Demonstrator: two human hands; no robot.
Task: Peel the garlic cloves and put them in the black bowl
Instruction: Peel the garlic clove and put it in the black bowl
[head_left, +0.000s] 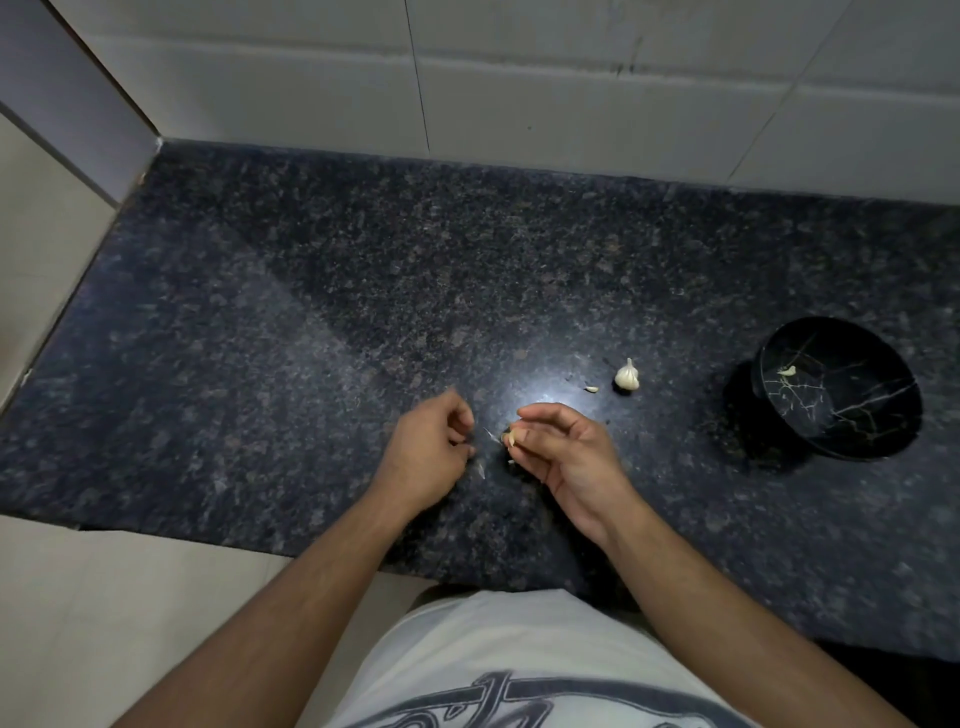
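A: What are the hands doing?

B: The right hand (563, 457) is pinching a small, pale garlic clove (511, 436) at its fingertips, just above the desk (311, 291). The left hand (431, 449) is sitting just beside it, a little apart, fingers curled in; whether it is gripping anything cannot be told. A thin, papery sliver of peel (490, 434) is showing between the two hands, and another (480, 470) is lying below it.

A: And further out?

B: One knobbly white garlic bulb (627, 375) is standing on the speckled dark granite, with one loose clove (591, 388) just beside it. Well to the right, one round black bowl (883, 410), glossy with pale marble veins, is holding a single peeled clove (786, 371).
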